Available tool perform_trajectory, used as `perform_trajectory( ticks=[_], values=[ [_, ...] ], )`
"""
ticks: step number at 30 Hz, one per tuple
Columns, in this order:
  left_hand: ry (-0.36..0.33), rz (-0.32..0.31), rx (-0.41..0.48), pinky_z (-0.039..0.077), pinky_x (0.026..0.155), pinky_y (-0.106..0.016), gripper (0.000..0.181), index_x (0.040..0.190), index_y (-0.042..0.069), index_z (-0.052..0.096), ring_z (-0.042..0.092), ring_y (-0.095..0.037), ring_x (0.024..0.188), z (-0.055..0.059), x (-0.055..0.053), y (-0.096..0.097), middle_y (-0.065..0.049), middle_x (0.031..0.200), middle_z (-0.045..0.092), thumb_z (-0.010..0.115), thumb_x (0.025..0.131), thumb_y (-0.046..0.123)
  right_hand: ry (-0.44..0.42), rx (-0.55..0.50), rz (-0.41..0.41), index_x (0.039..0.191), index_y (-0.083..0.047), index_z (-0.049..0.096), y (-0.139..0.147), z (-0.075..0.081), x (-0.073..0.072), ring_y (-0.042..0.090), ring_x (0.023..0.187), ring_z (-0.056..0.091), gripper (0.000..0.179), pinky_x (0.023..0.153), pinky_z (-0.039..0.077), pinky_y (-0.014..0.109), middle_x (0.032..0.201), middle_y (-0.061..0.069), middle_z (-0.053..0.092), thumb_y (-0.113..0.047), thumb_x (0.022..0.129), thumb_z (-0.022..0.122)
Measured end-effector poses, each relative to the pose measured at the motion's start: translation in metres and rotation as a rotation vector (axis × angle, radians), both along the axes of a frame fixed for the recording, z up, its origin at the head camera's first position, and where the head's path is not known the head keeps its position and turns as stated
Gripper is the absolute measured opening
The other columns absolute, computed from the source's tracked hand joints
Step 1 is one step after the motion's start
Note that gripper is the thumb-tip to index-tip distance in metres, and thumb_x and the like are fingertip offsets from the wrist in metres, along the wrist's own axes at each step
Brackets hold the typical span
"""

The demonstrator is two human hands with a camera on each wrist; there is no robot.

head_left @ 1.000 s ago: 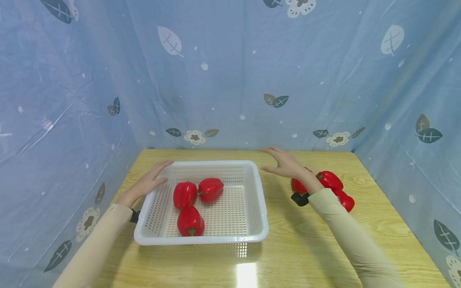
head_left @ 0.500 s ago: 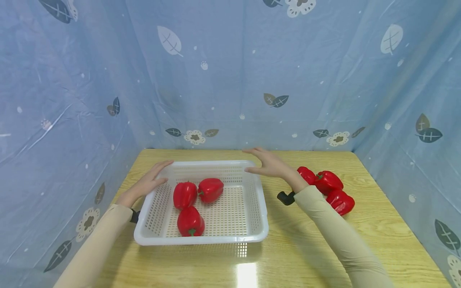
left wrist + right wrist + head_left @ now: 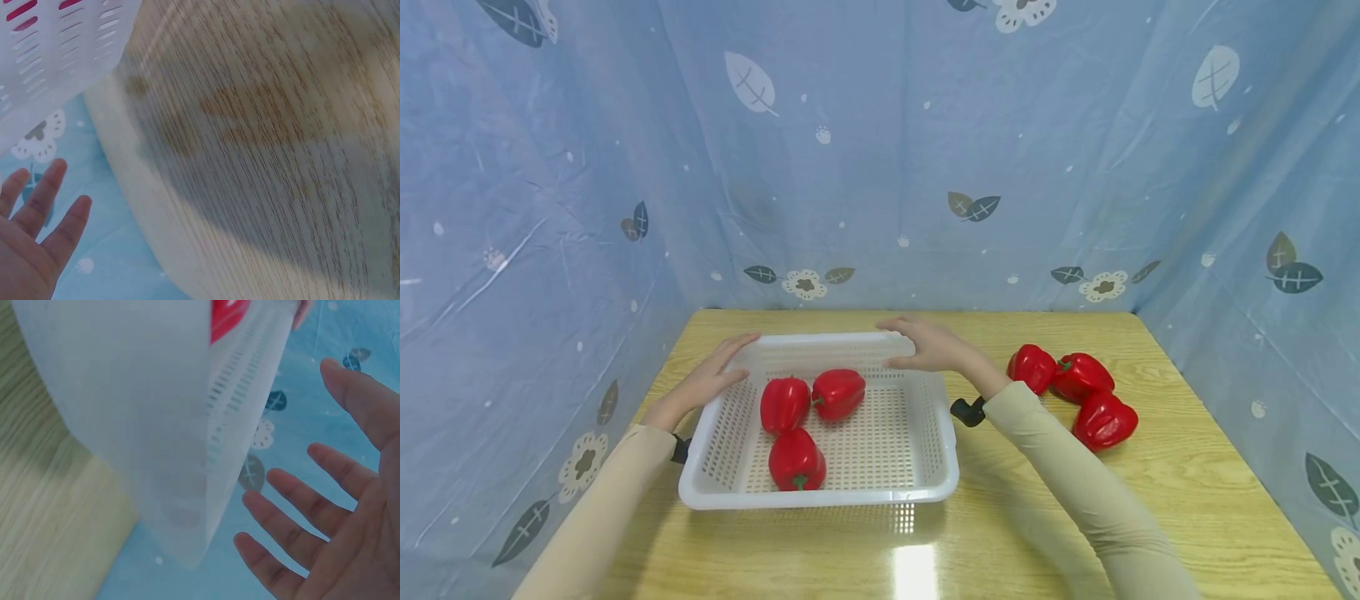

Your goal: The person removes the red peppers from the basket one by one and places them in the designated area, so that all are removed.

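Observation:
A white plastic basket with slotted walls stands on the table, holding three red bell peppers. At its far left corner is my left hand, fingers extended along the rim; the left wrist view shows the spread fingers below the basket wall. My right hand hovers around the far right corner, overlapping the rim in the head view. Seen from the right wrist, its fingers are spread beside the basket with nothing between them.
Three more red bell peppers lie in a cluster on the wooden table, right of the basket. Behind and at both sides hangs a blue curtain with leaf and flower prints. A black wrist camera sits beside the right sleeve.
My right hand has moved left, from beside the basket to its far right corner, uncovering the peppers on the right. The left hand, basket and peppers have stayed put.

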State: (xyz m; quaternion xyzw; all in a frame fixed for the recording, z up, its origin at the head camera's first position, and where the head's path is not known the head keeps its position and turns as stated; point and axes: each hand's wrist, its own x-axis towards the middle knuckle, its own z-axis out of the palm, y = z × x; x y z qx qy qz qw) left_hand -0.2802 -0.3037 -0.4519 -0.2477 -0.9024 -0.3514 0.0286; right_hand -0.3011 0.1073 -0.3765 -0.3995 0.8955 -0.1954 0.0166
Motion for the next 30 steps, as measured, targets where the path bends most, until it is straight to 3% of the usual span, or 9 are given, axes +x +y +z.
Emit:
perform_trajectory(
  ticks=[12, 19, 23, 30],
  values=[
    [0.001, 0.008, -0.003, 0.035, 0.094, -0.067, 0.059, 0.145, 0.01, 0.029, 0.027, -0.042, 0.13, -0.001, 0.0, -0.002, -0.021, 0.147, 0.024, 0.053, 0.091, 0.013, -0.084, 0.063, 0.059, 0.139, -0.017, 0.042, -0.029, 0.004, 0.001, 0.025, 0.124, 0.044, 0.066, 0.098, 0.042, 0.046, 0.138, 0.008, 0.046, -0.039, 0.082, 0.067],
    [0.007, 0.01, -0.008, 0.035, 0.093, -0.067, 0.059, 0.145, 0.01, 0.029, 0.028, -0.041, 0.13, -0.001, -0.001, -0.002, -0.021, 0.147, 0.025, 0.053, 0.091, 0.013, -0.141, 0.154, 0.051, 0.143, -0.023, 0.036, -0.047, -0.004, 0.003, 0.024, 0.128, 0.041, 0.071, 0.098, 0.042, 0.044, 0.142, 0.008, 0.038, -0.046, 0.082, 0.065],
    [0.01, 0.004, -0.006, 0.035, 0.093, -0.067, 0.06, 0.145, 0.01, 0.029, 0.028, -0.042, 0.13, 0.0, 0.0, -0.001, -0.022, 0.147, 0.025, 0.054, 0.09, 0.012, -0.192, 0.172, 0.044, 0.143, -0.022, 0.035, -0.055, -0.008, 0.002, 0.024, 0.127, 0.041, 0.072, 0.098, 0.043, 0.043, 0.143, 0.008, 0.038, -0.044, 0.082, 0.066],
    [0.004, 0.007, -0.007, 0.034, 0.094, -0.068, 0.06, 0.145, 0.01, 0.029, 0.027, -0.042, 0.131, -0.001, -0.001, 0.0, -0.021, 0.147, 0.024, 0.054, 0.09, 0.012, -0.206, 0.209, 0.079, 0.143, -0.019, 0.035, -0.069, -0.015, 0.002, 0.02, 0.129, 0.04, 0.073, 0.104, 0.038, 0.041, 0.143, 0.003, 0.039, -0.042, 0.081, 0.068]
  ],
)
